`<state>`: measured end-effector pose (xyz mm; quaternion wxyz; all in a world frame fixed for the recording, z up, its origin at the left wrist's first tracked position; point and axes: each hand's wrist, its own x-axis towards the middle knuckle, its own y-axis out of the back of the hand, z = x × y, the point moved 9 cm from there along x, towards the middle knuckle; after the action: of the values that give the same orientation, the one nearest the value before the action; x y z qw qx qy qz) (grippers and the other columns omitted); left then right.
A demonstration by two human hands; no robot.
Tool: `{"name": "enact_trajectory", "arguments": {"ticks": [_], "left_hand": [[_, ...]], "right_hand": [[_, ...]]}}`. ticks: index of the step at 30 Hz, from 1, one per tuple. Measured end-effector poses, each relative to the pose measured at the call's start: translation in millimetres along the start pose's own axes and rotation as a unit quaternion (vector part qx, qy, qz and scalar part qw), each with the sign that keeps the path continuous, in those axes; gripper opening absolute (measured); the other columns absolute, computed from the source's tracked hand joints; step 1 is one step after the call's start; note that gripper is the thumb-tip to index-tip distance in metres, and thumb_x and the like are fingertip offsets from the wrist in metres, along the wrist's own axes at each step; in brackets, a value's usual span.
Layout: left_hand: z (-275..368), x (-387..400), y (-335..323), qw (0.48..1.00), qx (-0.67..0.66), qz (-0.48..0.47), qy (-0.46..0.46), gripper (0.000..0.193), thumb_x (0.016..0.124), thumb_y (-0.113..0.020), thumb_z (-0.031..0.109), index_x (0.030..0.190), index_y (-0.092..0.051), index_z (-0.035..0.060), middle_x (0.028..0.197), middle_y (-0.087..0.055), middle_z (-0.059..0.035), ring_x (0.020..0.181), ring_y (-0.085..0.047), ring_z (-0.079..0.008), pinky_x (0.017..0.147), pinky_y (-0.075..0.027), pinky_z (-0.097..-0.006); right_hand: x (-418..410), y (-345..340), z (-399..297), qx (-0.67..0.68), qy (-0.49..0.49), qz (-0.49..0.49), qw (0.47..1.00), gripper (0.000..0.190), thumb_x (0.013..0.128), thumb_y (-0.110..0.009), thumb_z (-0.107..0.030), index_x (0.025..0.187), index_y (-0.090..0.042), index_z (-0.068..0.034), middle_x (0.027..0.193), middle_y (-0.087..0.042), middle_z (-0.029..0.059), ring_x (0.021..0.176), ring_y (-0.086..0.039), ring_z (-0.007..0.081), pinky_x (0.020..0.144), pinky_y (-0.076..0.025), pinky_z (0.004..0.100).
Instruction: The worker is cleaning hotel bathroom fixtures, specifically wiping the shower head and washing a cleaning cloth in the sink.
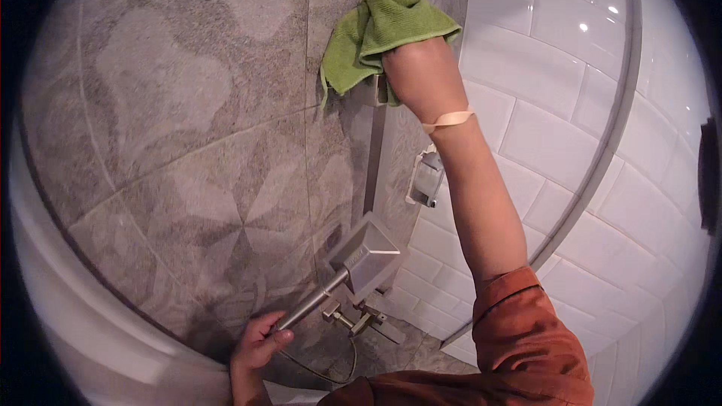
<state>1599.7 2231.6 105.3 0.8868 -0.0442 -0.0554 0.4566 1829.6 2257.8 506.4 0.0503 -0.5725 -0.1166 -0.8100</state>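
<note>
Reaching up to the metal riser rail point(375, 163) on the tiled wall, my right hand point(420, 62) is wrapped in a green microfiber cloth point(400, 17); its fingers are hidden beneath the fabric. The cloth lies against the upper part of the rail, around a square bracket point(379, 90). Low at the left, my left hand point(262, 341) grips the handle of a square metal hand shower point(366, 259), whose head points up and to the right. A flexible shower hose point(338, 379) curves below the handle.
A shower mixer point(355, 318) is mounted on the wall just behind the hand shower. A chrome wall fitting point(427, 179) sits right of the rail, beside my forearm. White brick-shaped tiles point(555, 107) cover the right wall, with a curved grey strip point(606, 163) crossing in front. A white curved edge point(113, 344) runs along the lower left.
</note>
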Motion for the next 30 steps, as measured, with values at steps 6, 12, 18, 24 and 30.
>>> {"name": "enact_trajectory", "arguments": {"ticks": [6, 12, 18, 24, 30], "left_hand": [[6.4, -19.8, -9.6, 0.993, -0.012, 0.082, -0.085, 0.04, 0.087, -0.066, 0.028, 0.113, -0.061, -0.0011, 0.067, -0.047, 0.0065, 0.056, -0.039, -0.0026, 0.05, -0.029, -0.0198], [4.4, -46.3, -24.9, 0.982, -0.057, 0.133, -0.119, 0.04, 0.088, -0.064, 0.027, 0.114, -0.06, -0.0018, 0.064, -0.046, 0.0051, 0.052, -0.039, -0.0031, 0.046, -0.028, -0.0203], [-4.6, -74.2, -44.6, 0.977, -0.022, 0.179, -0.114, 0.038, 0.088, -0.064, 0.026, 0.115, -0.059, -0.0003, 0.063, -0.045, 0.006, 0.051, -0.038, -0.0029, 0.046, -0.027, -0.0204], [-21.5, -86.9, -58.2, 0.974, -0.029, 0.211, -0.08, 0.038, 0.088, -0.065, 0.027, 0.116, -0.059, 0.0015, 0.064, -0.044, 0.007, 0.051, -0.035, -0.0029, 0.046, -0.027, -0.0207], [-33.6, -81.1, -75.4, 0.965, -0.044, 0.246, -0.084, 0.038, 0.089, -0.063, 0.028, 0.116, -0.059, 0.0019, 0.063, -0.043, 0.0069, 0.051, -0.036, -0.003, 0.046, -0.027, -0.0209]], "right_hand": [[-7.7, 10.2, 7.5, -0.076, -0.117, -0.023, 0.99, 0.013, 0.074, -0.06, -0.008, 0.084, -0.065, -0.001, 0.081, -0.066, 0.0188, 0.069, -0.064, 0.0361, 0.058, -0.052, 0.0429], [-23.1, 31.4, 1.3, 0.01, -0.06, 0.189, 0.98, 0.008, 0.075, -0.062, -0.006, 0.073, -0.068, -0.001, 0.072, -0.065, 0.0193, 0.072, -0.063, 0.0401, 0.063, -0.051, 0.0429], [24.6, 19.5, 107.4, 0.282, -0.197, 0.193, 0.919, 0.017, 0.079, -0.065, -0.014, 0.09, -0.069, -0.002, 0.084, -0.068, 0.0173, 0.078, -0.065, 0.0353, 0.07, -0.052, 0.0401], [93.1, 124.2, 145.2, -0.212, -0.345, 0.041, 0.913, 0.02, 0.084, -0.061, -0.021, 0.079, -0.06, -0.001, 0.079, -0.06, 0.0127, 0.071, -0.054, 0.0224, 0.057, -0.044, 0.0373], [8.4, 95.0, 71.6, 0.018, -0.035, 0.165, 0.985, 0.022, 0.081, -0.063, -0.022, 0.09, -0.064, -0.002, 0.089, -0.063, 0.0167, 0.08, -0.059, 0.0305, 0.066, -0.047, 0.0399]]}}
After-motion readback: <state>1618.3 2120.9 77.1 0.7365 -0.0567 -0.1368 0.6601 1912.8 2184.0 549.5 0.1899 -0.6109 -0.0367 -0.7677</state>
